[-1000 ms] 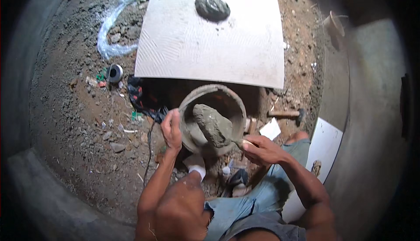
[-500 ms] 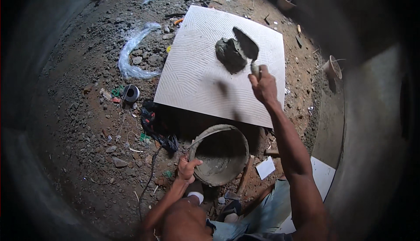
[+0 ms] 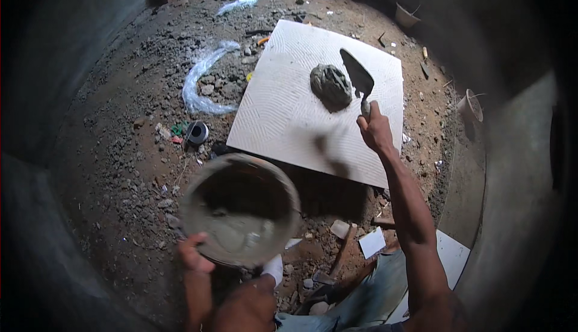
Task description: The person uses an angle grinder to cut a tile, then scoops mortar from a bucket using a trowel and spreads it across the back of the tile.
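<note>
Locate bucket [image 3: 241, 184] at 7 o'clock of the view, near the tile's 8 o'clock corner. Note left hand [image 3: 195, 254] clenched on the rim between 7 and 8 o'clock, probably to steady the load and control tilt. See wet mortar [image 3: 235, 234] inside, pooled toward 6 o'clock, presumably by that tilt. Cannot tell contact between bucket and ground [image 3: 132, 169]. Locate tile [image 3: 271, 97] at 1 o'clock, ribbed face up, apparently to give mortar a key. Find heap [image 3: 331, 86] on it, set in from every edge, probably to limit spillage. Locate trowel [image 3: 358, 74] just beside the heap, at its 2 o'clock. Note right hand [image 3: 377, 127] closed around the handle [image 3: 365, 110]; judge this hold suited to blade control from the wrist. Read the shadow [image 3: 323, 144] at the heap's 6 o'clock as likely evidence of a raised trowel. Cannot tell contact between blade and heap.
</note>
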The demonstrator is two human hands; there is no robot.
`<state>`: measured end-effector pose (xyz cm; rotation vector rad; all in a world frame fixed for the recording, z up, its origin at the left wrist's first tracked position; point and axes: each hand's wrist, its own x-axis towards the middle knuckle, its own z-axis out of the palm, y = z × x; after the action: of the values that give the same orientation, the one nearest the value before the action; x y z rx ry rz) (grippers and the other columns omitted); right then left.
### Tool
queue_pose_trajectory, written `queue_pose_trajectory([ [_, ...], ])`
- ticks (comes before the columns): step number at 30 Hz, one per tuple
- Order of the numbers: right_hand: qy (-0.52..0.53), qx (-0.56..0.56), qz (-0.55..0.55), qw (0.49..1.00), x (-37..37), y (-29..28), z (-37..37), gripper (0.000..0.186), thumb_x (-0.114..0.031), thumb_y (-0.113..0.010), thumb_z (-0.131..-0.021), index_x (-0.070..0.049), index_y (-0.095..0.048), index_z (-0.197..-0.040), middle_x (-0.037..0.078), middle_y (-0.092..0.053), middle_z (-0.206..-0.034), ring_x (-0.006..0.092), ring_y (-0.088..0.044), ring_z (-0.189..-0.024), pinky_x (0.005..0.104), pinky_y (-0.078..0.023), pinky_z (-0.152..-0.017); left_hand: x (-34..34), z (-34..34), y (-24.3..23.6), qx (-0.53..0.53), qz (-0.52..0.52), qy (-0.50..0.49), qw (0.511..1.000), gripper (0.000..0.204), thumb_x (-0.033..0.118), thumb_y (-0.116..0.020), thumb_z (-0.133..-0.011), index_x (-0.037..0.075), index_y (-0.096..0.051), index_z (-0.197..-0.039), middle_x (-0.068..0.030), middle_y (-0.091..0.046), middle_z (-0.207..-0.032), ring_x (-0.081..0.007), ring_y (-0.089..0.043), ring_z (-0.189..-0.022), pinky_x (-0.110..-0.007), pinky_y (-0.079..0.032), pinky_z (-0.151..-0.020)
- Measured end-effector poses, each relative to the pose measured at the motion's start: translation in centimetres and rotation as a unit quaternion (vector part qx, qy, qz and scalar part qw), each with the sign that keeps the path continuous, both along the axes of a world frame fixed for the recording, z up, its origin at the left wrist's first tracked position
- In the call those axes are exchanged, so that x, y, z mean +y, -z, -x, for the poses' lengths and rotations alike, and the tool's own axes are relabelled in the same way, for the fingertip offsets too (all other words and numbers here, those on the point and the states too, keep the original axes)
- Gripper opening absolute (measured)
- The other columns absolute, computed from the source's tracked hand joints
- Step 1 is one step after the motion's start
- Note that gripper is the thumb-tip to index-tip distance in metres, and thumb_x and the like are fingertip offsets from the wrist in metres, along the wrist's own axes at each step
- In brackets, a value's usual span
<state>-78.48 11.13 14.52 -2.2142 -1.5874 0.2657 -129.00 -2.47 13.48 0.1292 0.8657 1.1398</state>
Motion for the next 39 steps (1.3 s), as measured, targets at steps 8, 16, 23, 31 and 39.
queue_pose_trajectory([
  [8,0.066,0.369,0.012,0.927,-0.3,-4.3,1.3,0.039,-0.030,-0.067,-0.089,-0.006,-0.046,-0.112,0.003,-0.051,-0.059,0.0117,-0.047,-0.040,0.0291,-0.034,-0.032,6.3,15.8,8.6,0.100,-0.125,-0.104,0.982,0.050,0.015,-0.062,-0.075,-0.001,-0.056,-0.122,-0.0140,-0.060,-0.124,-0.0322,-0.057,-0.115,-0.047,-0.044,-0.103],
  [16,-0.017,0.151,-0.177,0.972,0.7,-5.7,0.7,0.043,-0.022,-0.067,-0.087,0.004,-0.045,-0.112,0.028,-0.066,-0.083,0.0456,-0.066,-0.084,0.0516,-0.051,-0.071,4.7,21.8,15.5,0.175,-0.126,-0.227,0.950,0.075,0.047,-0.066,-0.085,0.006,-0.042,-0.143,-0.0148,-0.041,-0.147,-0.0317,-0.033,-0.139,-0.048,-0.025,-0.115],
  [23,-0.002,0.068,0.010,0.998,-1.6,-1.5,-2.1,0.049,-0.024,-0.063,-0.086,0.004,-0.040,-0.119,0.032,-0.065,-0.089,0.0493,-0.064,-0.086,0.0561,-0.050,-0.075,-8.4,15.4,11.8,0.367,0.044,0.047,0.928,0.036,0.040,-0.069,-0.085,0.018,-0.058,-0.111,-0.0014,-0.063,-0.085,-0.0217,-0.062,-0.075,-0.047,-0.053,-0.072],
  [31,-0.040,0.130,-0.045,0.990,-7.7,-1.7,-2.9,0.046,-0.025,-0.064,-0.088,0.001,-0.036,-0.113,0.026,-0.062,-0.070,0.0466,-0.062,-0.063,0.0542,-0.048,-0.059,-9.8,-6.2,6.0,0.428,-0.041,0.365,0.826,0.033,0.037,-0.067,-0.086,0.016,-0.060,-0.110,-0.0028,-0.062,-0.082,-0.0209,-0.060,-0.071,-0.045,-0.052,-0.069],
  [39,-0.075,0.360,0.031,0.930,-14.3,-4.2,-5.7,0.056,-0.036,-0.069,-0.088,0.000,-0.038,-0.117,0.025,-0.062,-0.081,0.0394,-0.063,-0.072,0.0456,-0.048,-0.065,-3.3,-16.8,1.9,0.431,-0.159,0.452,0.764,0.031,0.035,-0.066,-0.088,0.014,-0.061,-0.110,-0.0042,-0.061,-0.078,-0.0202,-0.058,-0.068,-0.042,-0.051,-0.066],
])
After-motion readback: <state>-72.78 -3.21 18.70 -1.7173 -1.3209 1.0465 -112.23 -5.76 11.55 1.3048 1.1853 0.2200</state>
